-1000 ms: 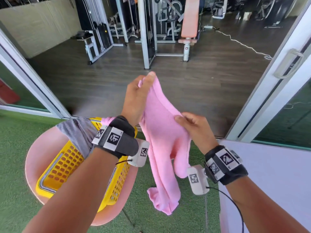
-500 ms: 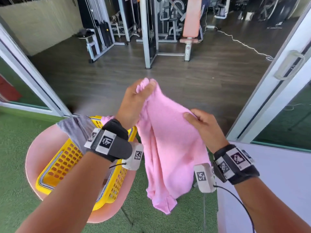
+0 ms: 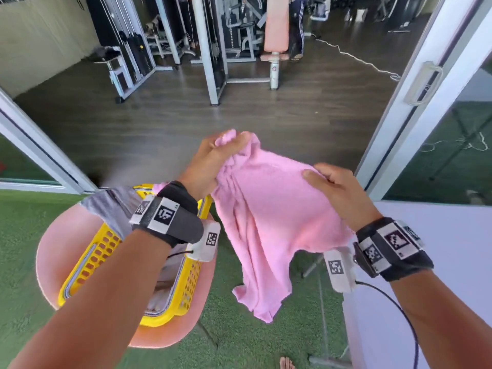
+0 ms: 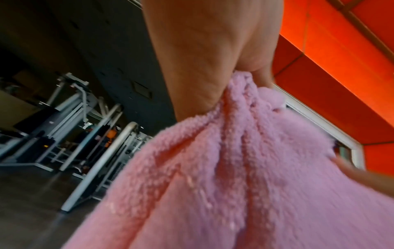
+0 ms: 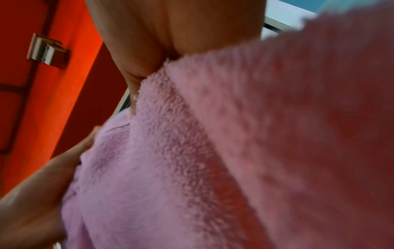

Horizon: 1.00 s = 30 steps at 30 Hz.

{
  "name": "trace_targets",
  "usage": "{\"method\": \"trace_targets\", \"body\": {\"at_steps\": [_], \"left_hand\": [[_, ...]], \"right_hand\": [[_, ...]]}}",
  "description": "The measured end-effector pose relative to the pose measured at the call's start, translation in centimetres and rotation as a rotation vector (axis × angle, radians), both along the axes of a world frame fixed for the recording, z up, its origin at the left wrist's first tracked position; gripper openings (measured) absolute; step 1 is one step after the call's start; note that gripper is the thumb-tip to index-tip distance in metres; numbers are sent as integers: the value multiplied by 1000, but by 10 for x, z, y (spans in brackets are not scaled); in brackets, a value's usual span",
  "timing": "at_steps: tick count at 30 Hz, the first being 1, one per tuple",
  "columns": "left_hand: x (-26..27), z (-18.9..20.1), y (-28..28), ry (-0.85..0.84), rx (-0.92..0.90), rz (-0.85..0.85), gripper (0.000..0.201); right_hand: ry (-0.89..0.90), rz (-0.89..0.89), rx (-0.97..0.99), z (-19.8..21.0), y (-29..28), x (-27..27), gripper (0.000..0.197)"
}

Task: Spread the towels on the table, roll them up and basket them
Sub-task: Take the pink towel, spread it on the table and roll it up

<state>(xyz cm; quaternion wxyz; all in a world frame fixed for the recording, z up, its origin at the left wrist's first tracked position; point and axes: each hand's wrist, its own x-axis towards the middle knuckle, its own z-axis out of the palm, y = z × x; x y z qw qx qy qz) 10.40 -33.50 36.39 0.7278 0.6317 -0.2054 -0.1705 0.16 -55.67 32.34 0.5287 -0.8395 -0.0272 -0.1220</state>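
Observation:
A pink towel [image 3: 269, 222] hangs in the air between my two hands, half spread. My left hand [image 3: 215, 161] grips its bunched top edge; the folds gather under that palm [image 4: 204, 59] in the left wrist view, where the towel [image 4: 234, 176] fills the lower frame. My right hand [image 3: 332, 187] pinches the towel's other top edge, thumb on the cloth; the towel [image 5: 213, 160] covers most of the right wrist view. The yellow basket [image 3: 87, 265] sits below my left forearm on a pink chair [image 3: 53, 251], with a grey towel [image 3: 109, 206] draped over its rim.
The white table [image 3: 439, 262] stands at the lower right, beside my right arm. Green turf [image 3: 21, 262] covers the ground around the chair. A sliding glass door frame [image 3: 404, 102] rises on the right. Gym machines [image 3: 213, 49] stand on the dark floor beyond.
My right hand has moved to the right along the towel's edge while the left keeps its grip, so the towel has opened from a narrow hanging strip into a wider sheet.

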Motion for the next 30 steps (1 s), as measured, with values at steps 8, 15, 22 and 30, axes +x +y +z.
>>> {"method": "trace_targets", "body": {"at_steps": [8, 15, 22, 30], "left_hand": [[-43, -15, -34, 36, 100, -99, 22], [-32, -40, -17, 94, 55, 294, 29], [-83, -115, -24, 32, 422, 823, 30], [-249, -236, -100, 409, 800, 810, 43]], "right_hand": [[-23, 147, -17, 34, -5, 7, 8], [397, 317, -387, 23, -71, 34, 39], [268, 194, -429, -8, -95, 136, 15], [346, 464, -940, -131, -193, 156, 30]]}}
